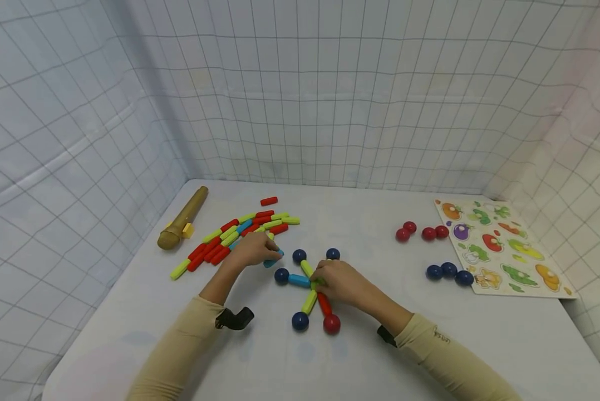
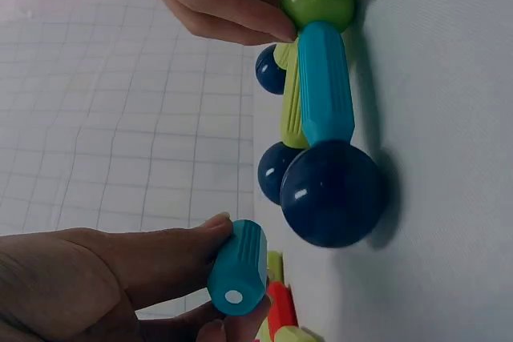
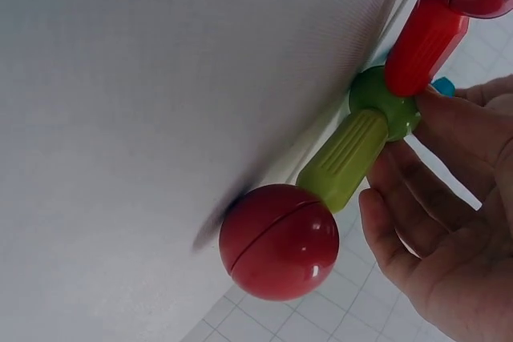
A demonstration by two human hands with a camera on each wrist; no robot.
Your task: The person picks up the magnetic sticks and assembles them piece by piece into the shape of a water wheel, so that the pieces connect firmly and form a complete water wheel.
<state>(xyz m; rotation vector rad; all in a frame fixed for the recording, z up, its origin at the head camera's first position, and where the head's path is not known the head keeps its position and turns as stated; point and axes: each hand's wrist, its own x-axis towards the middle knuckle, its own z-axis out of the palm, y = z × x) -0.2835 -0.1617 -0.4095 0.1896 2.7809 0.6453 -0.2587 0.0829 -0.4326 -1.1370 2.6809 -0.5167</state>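
Note:
My left hand (image 1: pixel 252 250) pinches a light-blue toy rod (image 2: pixel 240 266) between thumb and fingers, with a white dot on its end facing the left wrist camera. My right hand (image 1: pixel 344 282) grips the green ball (image 3: pixel 377 98) at the hub of a star-shaped build. From this ball spread a blue rod (image 2: pixel 325 82), a red rod (image 3: pixel 425 42) and several yellow-green rods (image 3: pixel 345 158). Dark blue balls (image 2: pixel 333 194) and red balls (image 3: pixel 280 242) cap their outer ends. In the head view, the right hand covers part of the star.
Several loose red, yellow-green and blue rods (image 1: pixel 222 253) lie at the left, beside a gold toy microphone (image 1: pixel 185 217). At the right are red balls (image 1: pixel 428 233), dark blue balls (image 1: pixel 448 270) and a vegetable picture board (image 1: pixel 505 281). Gridded sheets (image 1: pixel 330 111) surround the white table (image 1: pixel 280 367).

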